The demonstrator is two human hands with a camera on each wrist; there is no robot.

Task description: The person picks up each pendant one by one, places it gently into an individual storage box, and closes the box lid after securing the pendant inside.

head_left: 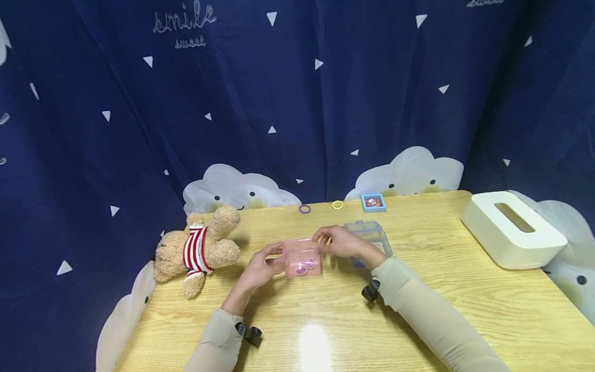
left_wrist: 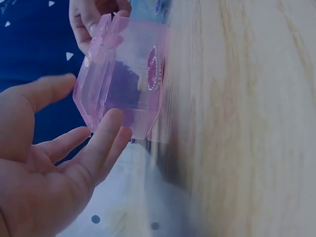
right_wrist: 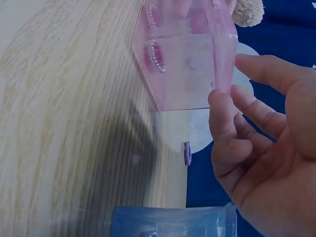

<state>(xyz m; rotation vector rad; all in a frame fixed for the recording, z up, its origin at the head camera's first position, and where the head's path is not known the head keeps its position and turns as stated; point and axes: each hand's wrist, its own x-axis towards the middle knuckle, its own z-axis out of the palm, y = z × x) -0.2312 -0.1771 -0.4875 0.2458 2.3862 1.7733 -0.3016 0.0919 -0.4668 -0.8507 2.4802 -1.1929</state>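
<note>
A pink see-through chest-shaped box (head_left: 303, 264) stands on the table between the two hands, its domed lid (right_wrist: 223, 54) down or nearly down. Jewel ornaments, pink with a beaded rim, show through its wall, one gem (left_wrist: 153, 69) plainly in the left wrist view. At its left end is my left hand (head_left: 259, 268), fingers fairly straight and spread, tips right at the lid and side. The right hand (head_left: 338, 241) pinches the lid's right corner, fingers bent. Beneath that forearm, partly hidden, lies a clear blue box (head_left: 382, 238).
A teddy bear (head_left: 197, 250) in a striped shirt lies at the left. Along the back edge are a purple ring (head_left: 304, 208), a yellow ring (head_left: 338, 205) and a blue-framed square (head_left: 373, 203). A white tissue box (head_left: 506, 232) stands at the right, before a dark blue curtain (head_left: 297, 103).
</note>
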